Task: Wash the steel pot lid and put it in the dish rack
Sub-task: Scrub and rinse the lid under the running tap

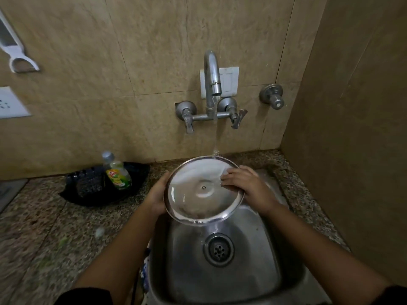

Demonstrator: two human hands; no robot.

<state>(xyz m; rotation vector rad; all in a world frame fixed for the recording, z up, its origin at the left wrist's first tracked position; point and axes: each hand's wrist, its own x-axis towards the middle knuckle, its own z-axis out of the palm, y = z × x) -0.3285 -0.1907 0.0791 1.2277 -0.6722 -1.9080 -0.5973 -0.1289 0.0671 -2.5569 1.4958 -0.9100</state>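
The round steel pot lid (198, 194) is held tilted over the steel sink (253, 271), its inner side facing me. Water from the tap (211, 73) runs onto its far rim and drips off its near edge toward the drain (218, 249). My left hand (157, 194) grips the lid's left rim from behind. My right hand (244, 183) lies flat on the lid's upper right surface, fingers together. No dish rack is in view.
A black tray (83, 194) on the granite counter (55, 238) at the left holds a green dish-soap bottle (117, 175) and a dark scrubber (89, 186). Tap handles (187, 115) and a wall valve (273, 97) stick out of the tiled wall. A side wall closes the right.
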